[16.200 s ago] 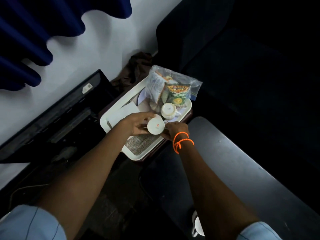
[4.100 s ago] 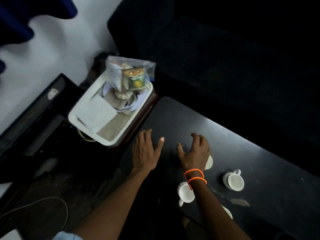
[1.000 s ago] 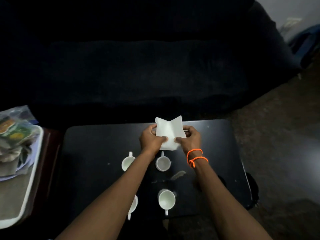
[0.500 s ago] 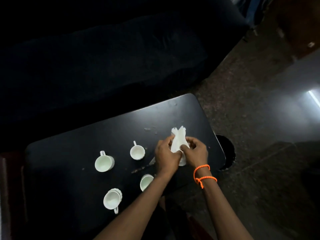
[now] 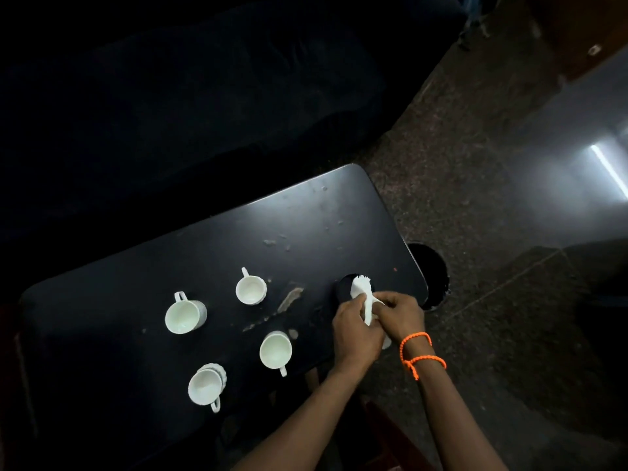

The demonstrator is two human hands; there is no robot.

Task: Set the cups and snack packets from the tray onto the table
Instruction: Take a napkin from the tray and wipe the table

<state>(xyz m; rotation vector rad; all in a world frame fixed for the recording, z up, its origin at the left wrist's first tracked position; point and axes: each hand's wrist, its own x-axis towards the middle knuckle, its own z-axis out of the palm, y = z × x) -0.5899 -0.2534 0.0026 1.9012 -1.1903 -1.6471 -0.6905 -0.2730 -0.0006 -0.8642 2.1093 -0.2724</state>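
Both hands [image 5: 377, 326] grip a white napkin [image 5: 363, 295], its lower part hidden.

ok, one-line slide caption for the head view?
Both hands bunch a white napkin over the dark table beside four white cups.
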